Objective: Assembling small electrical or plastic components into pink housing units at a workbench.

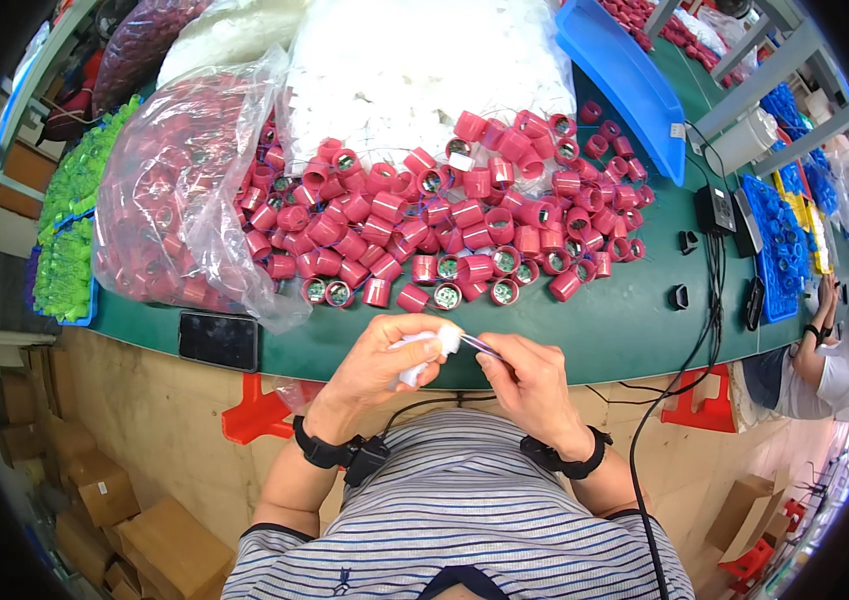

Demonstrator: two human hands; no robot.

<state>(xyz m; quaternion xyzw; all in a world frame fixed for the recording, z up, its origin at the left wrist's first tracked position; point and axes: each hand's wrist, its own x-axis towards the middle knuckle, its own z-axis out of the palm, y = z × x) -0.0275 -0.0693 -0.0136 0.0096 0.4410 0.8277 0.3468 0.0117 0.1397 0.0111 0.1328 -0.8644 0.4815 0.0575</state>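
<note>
My left hand (385, 362) is closed around a soft-looking white piece (449, 339), perhaps cloth or padding, with part of it showing between the fingers. My right hand (533, 380) pinches a thin, dark, slender tool (480, 346), whose tip reaches the white piece. The tool looks like tweezers, but its exact kind is too small to tell. Both hands are held over the near edge of the green table (365, 325). Just beyond them lies a heap of short dark-pink cylinders (385, 235), several with green circuit boards inside.
A clear bag (170, 190) of pink cylinders sits left, by a black phone (218, 341). A large white bag (425, 70) lies behind the heap. Right are a blue tray (635, 80), black cables (715, 300) and a blue bin (780, 250). Another person (825, 360) sits far right.
</note>
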